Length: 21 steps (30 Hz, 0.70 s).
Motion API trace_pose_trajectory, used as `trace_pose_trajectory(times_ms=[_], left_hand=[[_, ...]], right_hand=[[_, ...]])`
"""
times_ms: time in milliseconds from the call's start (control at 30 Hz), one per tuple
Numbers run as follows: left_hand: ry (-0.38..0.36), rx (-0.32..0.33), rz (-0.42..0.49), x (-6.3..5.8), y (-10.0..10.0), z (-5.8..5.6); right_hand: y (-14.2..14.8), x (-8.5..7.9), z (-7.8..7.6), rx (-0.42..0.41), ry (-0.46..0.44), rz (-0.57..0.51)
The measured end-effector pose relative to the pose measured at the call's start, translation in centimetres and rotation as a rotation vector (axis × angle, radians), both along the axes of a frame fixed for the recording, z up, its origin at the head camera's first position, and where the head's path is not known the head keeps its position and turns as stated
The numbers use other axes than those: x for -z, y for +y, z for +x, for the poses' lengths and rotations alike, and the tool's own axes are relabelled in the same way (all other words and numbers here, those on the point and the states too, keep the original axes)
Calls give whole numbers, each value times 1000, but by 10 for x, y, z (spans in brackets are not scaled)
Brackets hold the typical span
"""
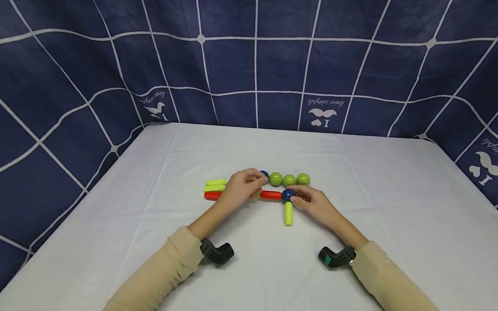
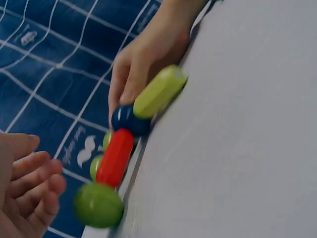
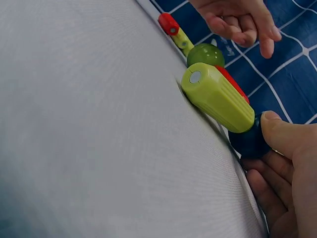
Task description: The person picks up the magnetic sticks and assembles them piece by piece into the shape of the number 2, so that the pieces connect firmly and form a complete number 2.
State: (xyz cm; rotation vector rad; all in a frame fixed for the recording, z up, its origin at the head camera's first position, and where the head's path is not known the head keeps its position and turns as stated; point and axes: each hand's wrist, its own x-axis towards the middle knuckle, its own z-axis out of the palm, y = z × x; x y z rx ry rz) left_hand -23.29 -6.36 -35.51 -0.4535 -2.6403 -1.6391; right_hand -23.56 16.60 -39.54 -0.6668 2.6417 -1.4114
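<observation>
My right hand (image 1: 313, 202) pinches a blue ball (image 1: 288, 194) between thumb and fingers. From that ball a yellow-green stick (image 1: 288, 214) points toward me, with a metal disc in its free end in the right wrist view. A red stick (image 1: 270, 195) runs left from the same ball to a green ball (image 2: 99, 205), which my left hand partly covers in the head view. My left hand (image 1: 241, 186) hovers by that green ball, fingers loosely bent and holding nothing, as both wrist views show.
Behind the joined pieces lies a row of loose balls: a second blue ball (image 1: 263, 174) and three green balls (image 1: 289, 180). Left of my left hand lie two yellow-green sticks (image 1: 214, 188) and a red stick (image 1: 212, 196). A dark blue checked cloth (image 1: 277, 70) hangs behind the white table (image 1: 239, 281).
</observation>
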Motion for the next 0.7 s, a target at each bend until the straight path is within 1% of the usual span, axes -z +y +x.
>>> trace_pose_trajectory(times_ms=[67, 133, 200, 267, 400, 500, 567, 700], left_hand=[[53, -79, 10, 2, -6, -7], [106, -129, -7, 7, -9, -13], [131, -144, -37, 13, -12, -18], [142, -137, -66, 19, -11, -23], [106, -119, -103, 26, -8, -28], [67, -113, -100, 28, -4, -30], [43, -116, -94, 29, -3, -31], [11, -150, -57, 29, -1, -32]], right_hand=[[0, 0, 0, 1, 3, 4], [0, 0, 0, 3, 11, 8], [-1, 0, 1, 4, 12, 11], [-1, 0, 1, 2, 12, 11], [0, 1, 2, 0, 11, 16], [0, 0, 2, -1, 14, 19], [1, 0, 1, -4, 14, 17], [1, -1, 1, 1, 3, 19]])
